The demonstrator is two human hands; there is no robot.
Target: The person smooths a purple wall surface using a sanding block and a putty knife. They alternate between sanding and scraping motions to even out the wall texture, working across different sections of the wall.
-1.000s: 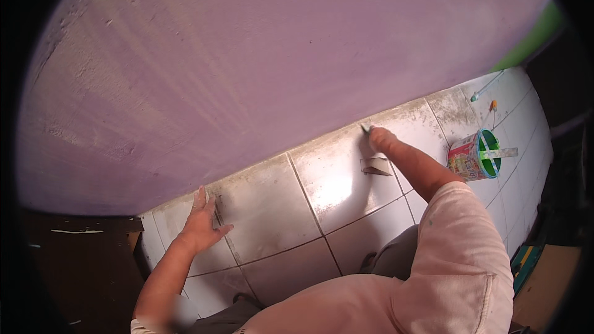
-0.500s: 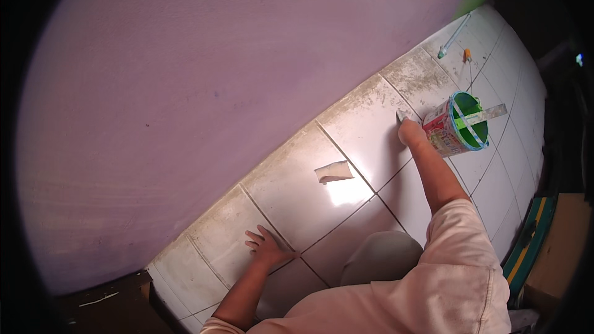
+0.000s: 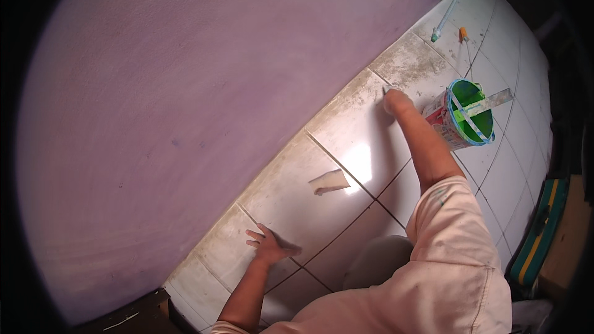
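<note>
the right hand (image 3: 397, 102) has its fingers clamped on a small tool (image 3: 385, 89); only the tip shows, just ahead of them at the tiled floor (image 3: 291, 193). a low angle and light, even pressure would probably spare the surface. the left hand (image 3: 268, 248), fingers spread apart, seems braced there, likely steadying. a scrap (image 3: 331, 182) lies between both hands' fingers, a bucket (image 3: 440, 125) right of the right fingers. brownish grime (image 3: 405, 62) and a purple wall (image 3: 185, 86) lie beyond.
</note>
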